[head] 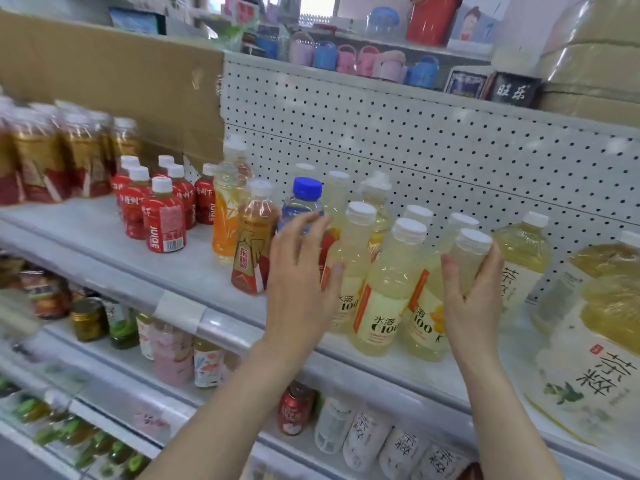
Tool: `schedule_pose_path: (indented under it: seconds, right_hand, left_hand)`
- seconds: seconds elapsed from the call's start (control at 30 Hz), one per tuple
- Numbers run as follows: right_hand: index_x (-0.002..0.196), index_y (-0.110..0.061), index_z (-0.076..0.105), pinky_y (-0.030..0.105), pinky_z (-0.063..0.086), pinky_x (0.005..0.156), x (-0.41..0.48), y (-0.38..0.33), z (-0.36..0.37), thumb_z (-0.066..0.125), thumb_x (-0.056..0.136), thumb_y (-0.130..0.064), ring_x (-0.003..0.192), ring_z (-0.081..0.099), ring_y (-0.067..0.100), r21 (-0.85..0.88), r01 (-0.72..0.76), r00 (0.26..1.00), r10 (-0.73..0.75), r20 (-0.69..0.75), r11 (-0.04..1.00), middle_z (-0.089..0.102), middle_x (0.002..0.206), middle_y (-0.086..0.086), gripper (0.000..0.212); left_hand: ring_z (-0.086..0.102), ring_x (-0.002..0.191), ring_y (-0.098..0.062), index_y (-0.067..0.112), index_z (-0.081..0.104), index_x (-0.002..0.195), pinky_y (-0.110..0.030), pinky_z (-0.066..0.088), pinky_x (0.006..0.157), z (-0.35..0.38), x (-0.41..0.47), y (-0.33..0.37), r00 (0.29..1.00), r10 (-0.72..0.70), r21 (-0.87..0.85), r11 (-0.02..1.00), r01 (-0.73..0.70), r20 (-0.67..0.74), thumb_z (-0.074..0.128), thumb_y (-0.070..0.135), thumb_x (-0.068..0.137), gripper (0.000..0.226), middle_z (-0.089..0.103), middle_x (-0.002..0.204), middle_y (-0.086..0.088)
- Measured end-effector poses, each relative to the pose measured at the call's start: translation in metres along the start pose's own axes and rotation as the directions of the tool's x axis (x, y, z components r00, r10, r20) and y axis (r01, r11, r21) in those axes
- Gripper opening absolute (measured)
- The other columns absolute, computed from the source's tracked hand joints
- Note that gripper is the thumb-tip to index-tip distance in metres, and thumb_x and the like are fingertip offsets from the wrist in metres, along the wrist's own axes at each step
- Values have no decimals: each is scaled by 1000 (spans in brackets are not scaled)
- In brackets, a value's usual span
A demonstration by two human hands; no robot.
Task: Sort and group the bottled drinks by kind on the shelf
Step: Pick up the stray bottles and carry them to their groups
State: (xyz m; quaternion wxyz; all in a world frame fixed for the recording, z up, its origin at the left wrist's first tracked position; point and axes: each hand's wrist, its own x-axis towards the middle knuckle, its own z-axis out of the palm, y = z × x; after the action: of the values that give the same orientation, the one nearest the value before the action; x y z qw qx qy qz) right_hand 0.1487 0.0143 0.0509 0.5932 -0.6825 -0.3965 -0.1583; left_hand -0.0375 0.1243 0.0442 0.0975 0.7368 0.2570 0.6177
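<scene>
Several pale yellow C100 bottles (388, 289) with white caps stand in a cluster at the middle of the shelf (194, 271). My right hand (474, 292) grips the rightmost one (467, 261) around its shoulder. My left hand (304, 271) reaches with relaxed, spread fingers between a blue-capped water bottle (303, 202) and the leftmost C100 bottle (353, 237), touching them. An orange-red drink bottle (251, 251) stands just left of that hand. Behind it stands an orange juice bottle (227, 213). Small red juice bottles (162, 220) are grouped further left.
Large yellow tea bottles (523, 258) stand at the right, one very near the camera (595, 341). Shrink-wrapped gold and red bottles (52, 157) fill the far left. A pegboard (415, 133) backs the shelf. Lower shelves hold more bottles and cans (296, 410).
</scene>
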Motion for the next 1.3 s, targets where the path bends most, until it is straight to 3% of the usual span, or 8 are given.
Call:
schedule_pose_path:
  seconds: [0.13,0.23,0.4,0.63,0.83,1.0,1.17,1.3]
  right_hand:
    - [147,-17,39,52,40,108,-5,-12,0,56,99,-42,129,47,20,-158,-54,996,42,-79,986,50,139,3,57]
    - [145,-18,40,48,40,108,-17,-34,6,58,100,-35,125,47,19,-209,-80,967,24,-254,975,48,136,2,52]
    - [142,-11,45,37,33,107,-39,-63,34,51,104,-27,125,43,20,-335,-49,906,-99,-411,941,51,135,5,42]
    - [138,-10,47,42,38,107,-60,-103,56,54,101,-21,123,46,19,-390,-66,848,-154,-507,919,52,132,5,39]
    - [123,-7,64,28,42,95,-69,-146,128,56,96,-2,108,55,22,-507,218,907,-365,-211,834,64,116,7,29]
    - [144,-7,50,40,38,111,-30,-137,202,47,96,6,132,46,33,-588,62,978,68,196,806,52,141,17,50]
    - [141,-4,47,42,35,109,-6,-116,227,43,96,7,133,43,38,-697,-61,947,261,186,715,42,146,19,46]
    - [141,-9,54,40,36,108,-17,-120,217,44,100,2,130,44,35,-691,-70,979,184,92,719,49,143,14,44]
  left_hand:
    - [31,142,-24,10,28,154,-24,15,118,-12,63,-33,965,-139,73,989,126,221,64,32,93,74,39,153,-10]
    - [43,131,-21,17,26,153,-31,36,107,-8,75,-43,919,-67,-17,997,80,387,70,33,89,79,46,143,-3]
    - [50,108,-7,22,33,145,-20,35,80,-19,58,-55,906,29,-281,954,101,422,74,30,85,73,48,128,7]
    - [60,112,-7,21,48,135,-25,50,91,-63,54,-83,913,46,-616,752,235,405,78,21,81,62,62,122,6]
    - [66,87,3,34,51,128,-10,50,74,-128,56,-141,923,-79,-731,587,348,376,74,26,78,56,69,105,23]
    - [66,101,-8,25,54,132,-23,53,86,-148,79,-185,926,-175,-684,630,367,336,71,27,82,52,67,115,6]
    - [65,112,-21,22,51,137,-53,52,97,-142,96,-213,905,-196,-625,668,405,377,73,26,81,61,66,123,1]
    - [63,117,-17,19,49,139,-49,51,100,-130,98,-217,894,-180,-591,694,411,410,74,27,80,65,64,128,1]
